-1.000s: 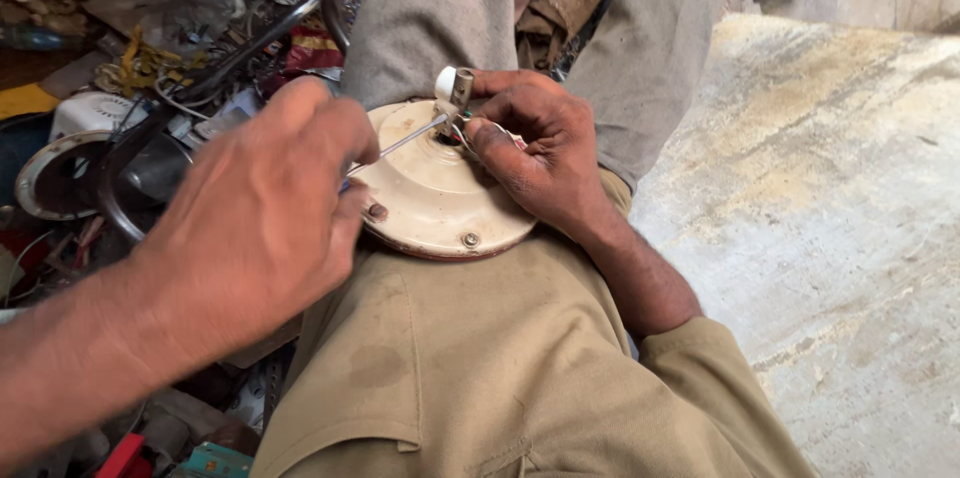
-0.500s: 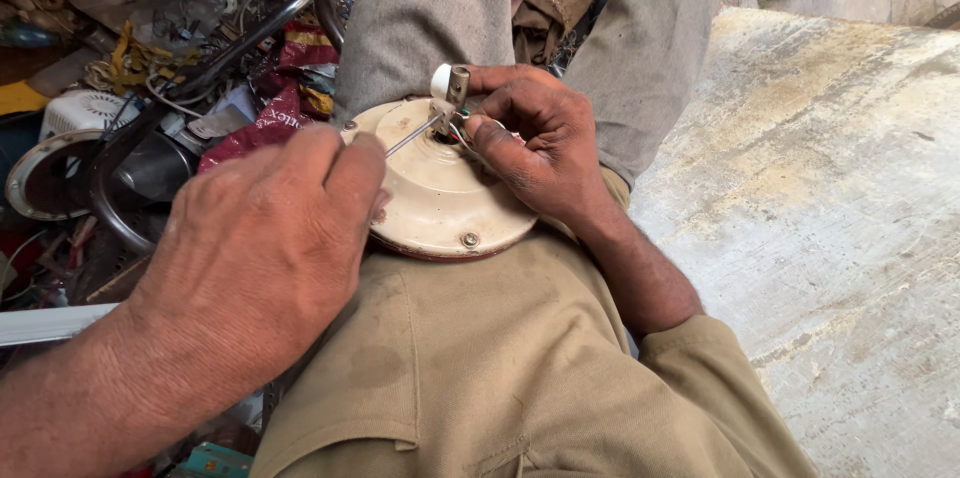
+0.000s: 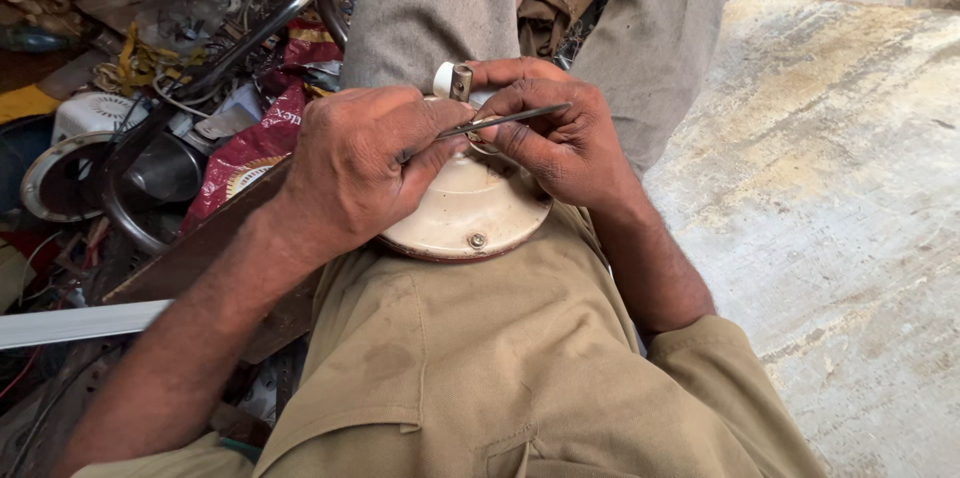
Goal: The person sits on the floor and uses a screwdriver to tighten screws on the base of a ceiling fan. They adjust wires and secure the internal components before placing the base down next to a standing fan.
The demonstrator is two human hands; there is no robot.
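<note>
Head view, frame centre: your left hand (image 3: pixel 365 163) pinches a thin metal tool (image 3: pixel 500 122); your right hand (image 3: pixel 555 138) grips the cream disc (image 3: pixel 470 213) on your lap. Disc looks rigid, light, smooth; hold its rim.

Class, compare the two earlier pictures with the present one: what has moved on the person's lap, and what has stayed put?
The left hand has shifted up and right across the cream round cover, closing toward the right hand. The thin metal rod now tilts up to the right, over the right fingers, where before it ran down-left. Unchanged: the cover rests on the thigh, the right hand grips at the small metal shaft, and both hands hold the rod.
</note>
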